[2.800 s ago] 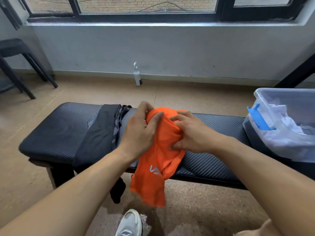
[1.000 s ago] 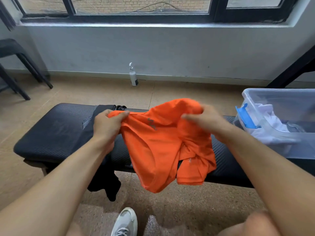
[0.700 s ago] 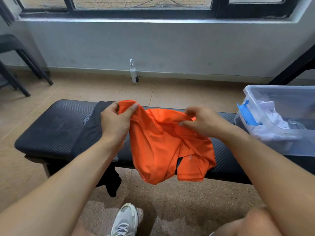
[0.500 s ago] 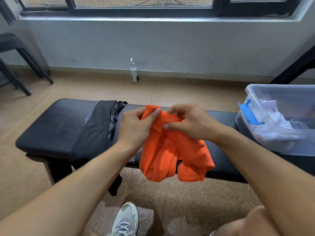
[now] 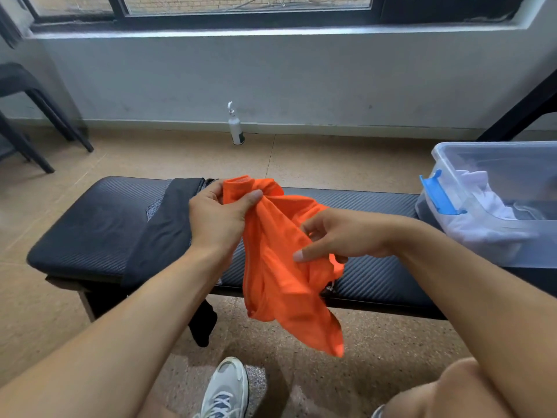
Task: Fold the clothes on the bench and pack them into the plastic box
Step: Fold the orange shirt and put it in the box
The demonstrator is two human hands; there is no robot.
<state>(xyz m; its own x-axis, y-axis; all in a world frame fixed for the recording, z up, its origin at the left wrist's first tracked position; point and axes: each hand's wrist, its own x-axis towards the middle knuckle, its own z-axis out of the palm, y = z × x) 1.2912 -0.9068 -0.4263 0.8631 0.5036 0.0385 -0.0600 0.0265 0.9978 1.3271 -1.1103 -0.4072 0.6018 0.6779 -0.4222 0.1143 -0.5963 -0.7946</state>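
Left hand (image 5: 217, 220) gripping the top edge of the orange garment (image 5: 281, 267), thumb pressed over the bunched cloth. Right hand (image 5: 343, 236) lower down, fingers curled with cloth gathered under the palm, grasping the garment's middle. Garment held up in front of the bench (image 5: 90, 224), lower end hanging past the seat edge toward the floor. Black clothing (image 5: 168, 233) draped over the bench just left of the hands, one end dangling. Plastic box (image 5: 497, 200) at the bench's right end, blue latch (image 5: 440, 194) on its side, white cloth (image 5: 488, 212) inside. Spray bottle (image 5: 235, 125) standing by the wall, a sneaker (image 5: 226, 387) below
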